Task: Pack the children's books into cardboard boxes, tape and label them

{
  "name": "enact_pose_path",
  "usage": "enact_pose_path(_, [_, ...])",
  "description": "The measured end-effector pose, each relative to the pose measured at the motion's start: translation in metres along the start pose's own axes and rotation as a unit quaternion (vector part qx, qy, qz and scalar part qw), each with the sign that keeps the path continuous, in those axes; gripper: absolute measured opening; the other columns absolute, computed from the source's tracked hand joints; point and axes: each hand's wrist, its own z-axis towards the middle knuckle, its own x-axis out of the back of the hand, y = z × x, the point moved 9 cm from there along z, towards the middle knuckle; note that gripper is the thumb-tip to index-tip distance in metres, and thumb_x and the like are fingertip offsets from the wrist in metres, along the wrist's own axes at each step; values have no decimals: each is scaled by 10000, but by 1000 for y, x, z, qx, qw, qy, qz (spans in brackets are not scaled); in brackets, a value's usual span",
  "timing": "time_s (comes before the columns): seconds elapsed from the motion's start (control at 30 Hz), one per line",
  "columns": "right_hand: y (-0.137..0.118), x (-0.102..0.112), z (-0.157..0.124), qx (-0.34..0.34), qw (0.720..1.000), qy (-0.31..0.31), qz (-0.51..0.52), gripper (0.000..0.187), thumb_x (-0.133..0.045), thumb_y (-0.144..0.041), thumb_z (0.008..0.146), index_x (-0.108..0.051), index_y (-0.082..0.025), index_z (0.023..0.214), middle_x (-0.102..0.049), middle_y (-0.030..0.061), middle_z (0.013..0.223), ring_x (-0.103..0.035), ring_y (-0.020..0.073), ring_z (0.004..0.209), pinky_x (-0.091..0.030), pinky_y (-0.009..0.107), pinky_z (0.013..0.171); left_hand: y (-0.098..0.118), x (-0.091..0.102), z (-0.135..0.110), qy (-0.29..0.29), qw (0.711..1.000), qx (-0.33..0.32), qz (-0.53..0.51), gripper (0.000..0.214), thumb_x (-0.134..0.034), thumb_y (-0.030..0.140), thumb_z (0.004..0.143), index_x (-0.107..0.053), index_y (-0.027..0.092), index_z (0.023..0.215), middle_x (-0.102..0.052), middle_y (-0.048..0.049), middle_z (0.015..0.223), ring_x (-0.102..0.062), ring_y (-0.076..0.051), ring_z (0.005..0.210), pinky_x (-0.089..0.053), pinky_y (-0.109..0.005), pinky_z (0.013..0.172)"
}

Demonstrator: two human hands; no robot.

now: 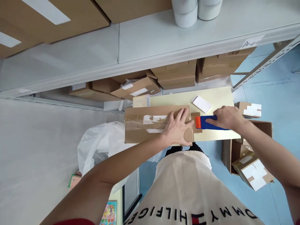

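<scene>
A long brown cardboard box [136, 125] with torn white labels lies on a pale yellow board. My left hand [177, 128] rests on the box's right end, fingers spread and thumb toward the near edge. To its right, my right hand [228, 117] is closed round a blue tool with an orange end [208, 122], which resembles a tape dispenser. The orange end meets a small brown flap [198, 128] at the box's right end. How the fingers wrap underneath is hidden. Behind the tool, a white pad of labels or paper [201, 103] lies on the board.
A grey metal shelf [150, 47] crosses above the board [220, 97], with cartons [174, 73] beneath. White cups [185, 14] and more cartons stand on it. An open carton [227, 156] holding boxes is on the floor at right. Translucent plastic [98, 143] lies at left.
</scene>
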Motion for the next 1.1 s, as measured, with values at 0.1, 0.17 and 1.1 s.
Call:
enact_pose_path(0.1, [-52, 7, 11, 29, 999, 16, -31, 471, -556, -560, 890, -683, -180, 643, -644, 120, 602, -654, 273, 689, -387, 377, 691, 6, 4, 6, 5, 1000, 0, 15, 891, -785, 669, 530, -633, 199, 1271, -269, -201, 1617, -214, -508, 1441, -127, -685, 1137])
enact_pose_path(0.17, [-62, 18, 12, 22, 998, 44, -30, 455, -528, -515, 915, -690, -156, 687, -655, 135, 629, -660, 282, 702, -377, 366, 681, 5, 7, 6, 27, 999, -11, 15, 853, -765, 652, 555, -635, 188, 1260, -306, -194, 1599, -205, -496, 1449, -44, -697, 1155])
enact_pose_path(1.1, [-34, -149, -47, -154, 950, 165, 218, 637, -592, -288, 849, -400, -112, 1430, -538, 243, 1349, -492, 381, 1273, -384, 525, 1076, -79, -9, -71, 174, 969, 174, -19, 718, -554, 469, 913, -349, 191, 1543, -208, -213, 1640, -112, -425, 1526, -16, -709, 1165])
